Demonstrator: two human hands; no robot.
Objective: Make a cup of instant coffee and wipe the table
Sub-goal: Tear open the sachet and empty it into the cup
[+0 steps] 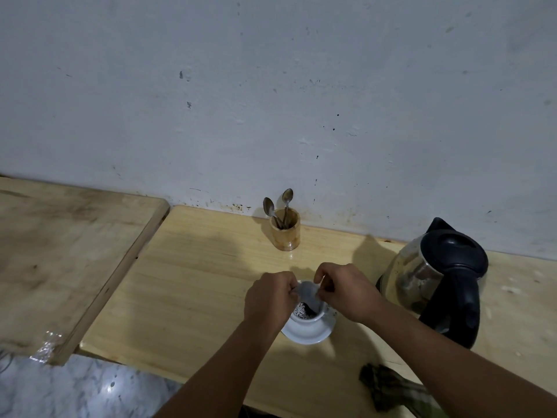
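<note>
A white cup (pixel 307 319) stands on a white saucer (pixel 310 334) in the middle of the wooden table (pixel 196 282). Dark coffee granules (pixel 303 311) lie inside the cup. Both hands hold a small grey sachet (pixel 307 292) tilted over the cup's mouth. My left hand (pixel 271 297) pinches its left edge, my right hand (pixel 343 289) its right edge. A dark checked cloth (pixel 388 387) lies at the table's near right edge, partly under my right forearm.
A steel kettle (pixel 434 279) with a black lid and handle stands right of the cup. A wooden holder (pixel 284 233) with two spoons (pixel 280 206) is by the wall. A second wooden table (pixel 60 251) adjoins on the left, with marble floor (pixel 75 387) below.
</note>
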